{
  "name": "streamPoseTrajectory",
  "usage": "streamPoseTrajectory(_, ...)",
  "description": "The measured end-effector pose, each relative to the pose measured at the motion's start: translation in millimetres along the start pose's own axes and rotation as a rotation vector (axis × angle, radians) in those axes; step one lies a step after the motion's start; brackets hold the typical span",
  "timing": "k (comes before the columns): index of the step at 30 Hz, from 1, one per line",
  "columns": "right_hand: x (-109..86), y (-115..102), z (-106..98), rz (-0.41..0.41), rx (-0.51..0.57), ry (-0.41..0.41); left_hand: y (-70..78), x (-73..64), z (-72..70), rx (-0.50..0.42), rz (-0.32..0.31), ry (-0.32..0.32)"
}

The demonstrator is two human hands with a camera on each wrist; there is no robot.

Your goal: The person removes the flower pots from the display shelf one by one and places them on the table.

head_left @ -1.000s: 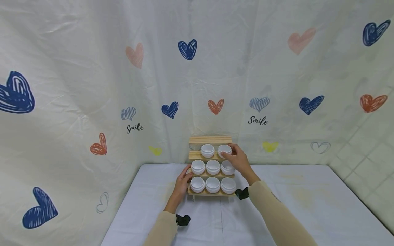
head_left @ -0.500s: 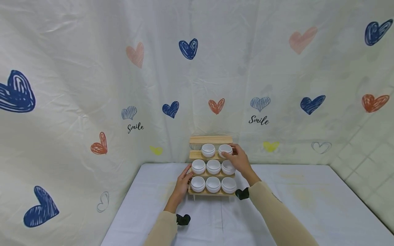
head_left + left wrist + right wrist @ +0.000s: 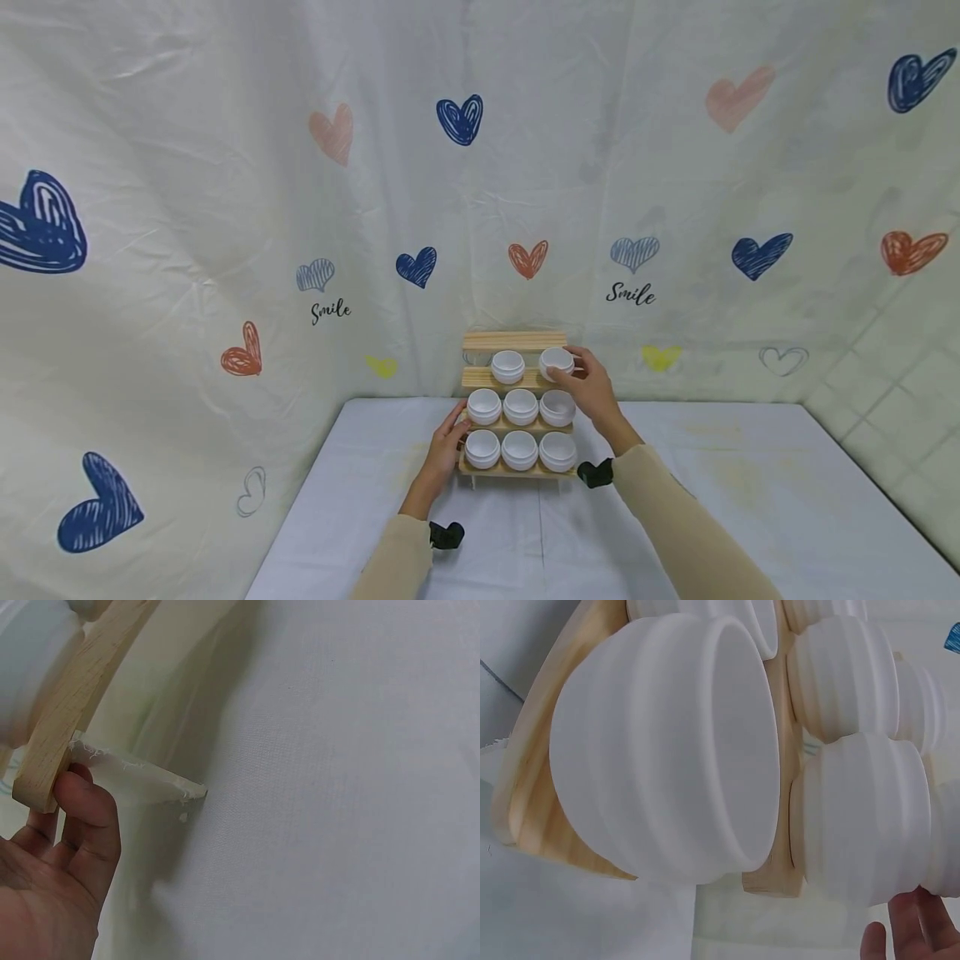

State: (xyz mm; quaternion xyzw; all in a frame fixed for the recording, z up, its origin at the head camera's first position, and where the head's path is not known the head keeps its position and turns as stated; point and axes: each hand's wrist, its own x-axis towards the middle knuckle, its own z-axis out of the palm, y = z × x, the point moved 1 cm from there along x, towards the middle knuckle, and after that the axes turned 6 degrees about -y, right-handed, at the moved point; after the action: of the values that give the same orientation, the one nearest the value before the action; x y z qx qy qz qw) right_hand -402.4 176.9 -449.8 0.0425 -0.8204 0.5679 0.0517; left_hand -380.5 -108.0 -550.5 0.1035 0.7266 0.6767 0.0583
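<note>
A stepped wooden rack (image 3: 517, 472) stands on the table with small white bowls on its tiers. My left hand (image 3: 445, 442) grips the rack's left side; in the left wrist view the fingers and thumb (image 3: 86, 799) are curled at the end of a wooden slat (image 3: 71, 705). Up on the second tier from the top, my right hand (image 3: 588, 387) holds a white bowl (image 3: 557, 362) by its right side, thumb in front. Left of it on that tier sits another white bowl (image 3: 507, 367), with a gap between them. In the right wrist view, fingertips (image 3: 907, 922) show at lower right.
Lower down are two full rows of white bowls, among them the front right bowl (image 3: 557, 451). The top slat (image 3: 514, 341) carries nothing. A white cloth covers the table (image 3: 720, 483), and a heart-printed curtain (image 3: 525, 167) hangs close behind the rack.
My right hand has shifted slightly right and up with its bowl, widening the gap to the neighbouring bowl. The left hand keeps its grip on the rack.
</note>
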Motion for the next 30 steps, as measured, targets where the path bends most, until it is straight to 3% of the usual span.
streamPoseTrajectory(9, -5.7, 0, -7, -0.009, 0.02, 0.012, -9.3, 4.6, 0.4, 0.011, -0.016, 0.021)
streamPoseTrajectory(20, -8.9, 5, -15, -0.031, 0.005, 0.038, 22.3, -12.4, -1.6, -0.006, -0.016, -0.035)
streamPoseTrajectory(30, -15.9, 6, -23, -0.037, 0.019, 0.036, 22.9, -14.2, -0.8, -0.016, -0.004, -0.023)
